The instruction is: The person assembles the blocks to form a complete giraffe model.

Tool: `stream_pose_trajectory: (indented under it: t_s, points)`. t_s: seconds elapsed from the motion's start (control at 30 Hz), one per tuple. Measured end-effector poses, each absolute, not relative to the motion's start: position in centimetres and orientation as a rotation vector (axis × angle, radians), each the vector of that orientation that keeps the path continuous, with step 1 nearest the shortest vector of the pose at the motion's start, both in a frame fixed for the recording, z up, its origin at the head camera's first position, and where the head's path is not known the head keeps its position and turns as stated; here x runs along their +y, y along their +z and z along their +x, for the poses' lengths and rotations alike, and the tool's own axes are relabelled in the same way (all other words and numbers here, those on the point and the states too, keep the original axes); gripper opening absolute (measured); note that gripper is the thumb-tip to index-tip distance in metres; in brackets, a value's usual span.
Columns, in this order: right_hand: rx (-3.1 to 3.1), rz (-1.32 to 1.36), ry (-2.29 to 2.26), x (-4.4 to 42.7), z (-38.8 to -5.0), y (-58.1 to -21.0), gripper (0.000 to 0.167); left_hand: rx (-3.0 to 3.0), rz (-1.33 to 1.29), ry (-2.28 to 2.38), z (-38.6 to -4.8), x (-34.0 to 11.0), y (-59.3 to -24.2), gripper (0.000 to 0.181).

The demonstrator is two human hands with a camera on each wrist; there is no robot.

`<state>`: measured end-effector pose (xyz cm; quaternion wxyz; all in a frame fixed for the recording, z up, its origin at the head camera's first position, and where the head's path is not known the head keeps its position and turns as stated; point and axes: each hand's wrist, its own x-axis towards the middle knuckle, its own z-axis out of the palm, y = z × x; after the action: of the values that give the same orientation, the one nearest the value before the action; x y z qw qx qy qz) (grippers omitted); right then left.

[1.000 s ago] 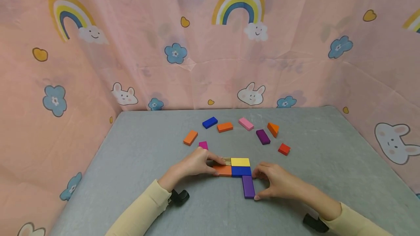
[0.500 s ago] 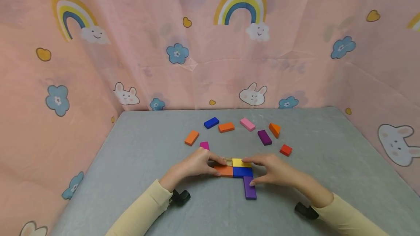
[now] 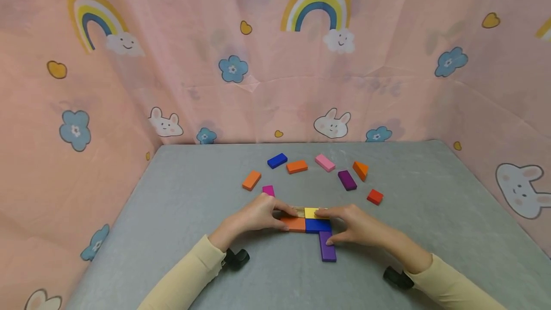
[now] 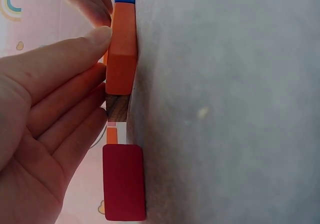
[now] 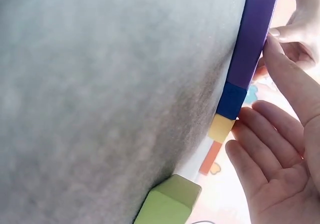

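Observation:
On the table, an orange block (image 3: pixel 294 225), a wooden block (image 3: pixel 299 212), a yellow block (image 3: pixel 311 213) and a blue block (image 3: pixel 318 225) lie flat, edge to edge. A purple block (image 3: pixel 328 251) extends toward the viewer from the blue one. My left hand (image 3: pixel 257 214) rests over the left end, index finger on the wooden block and thumb at the orange block. Fairly straight fingers show in the left wrist view. My right hand (image 3: pixel 359 224) touches the yellow block with the index finger and the purple block with the thumb; its other fingers are extended.
Beyond the hands lie a magenta block (image 3: pixel 269 190), an orange triangle (image 3: pixel 360 170), a red block (image 3: pixel 375 197), a dark purple block (image 3: pixel 347 180) and several other blocks. A green block (image 5: pixel 167 201) appears in the right wrist view. A pink patterned cloth (image 3: pixel 275 85) hangs behind the table.
My right hand has moved left from beside the purple and blue blocks onto the yellow and purple ones. The left hand stays at the orange and wooden blocks.

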<state>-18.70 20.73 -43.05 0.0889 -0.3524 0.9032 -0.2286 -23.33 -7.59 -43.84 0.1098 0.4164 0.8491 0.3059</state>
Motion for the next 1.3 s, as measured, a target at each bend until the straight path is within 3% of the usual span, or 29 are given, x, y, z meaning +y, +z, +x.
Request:
stream_pose_trajectory:
  t_s: [0.6,0.83,1.3]
  points:
    - [2.679,-1.049,-0.662,20.7,-18.9,-43.1,0.064,2.419,1.157,1.207,-24.0,-8.5,-43.2,0.036]
    - [2.685,-1.062,-0.658,20.7,-18.9,-43.1,0.063,2.585,1.051,1.260,-25.1,-10.1,-42.4,0.043]
    - [2.687,-1.082,-0.681,20.8,-18.8,-43.2,0.063,2.770,0.820,1.116,-26.3,-11.1,-44.2,0.058]
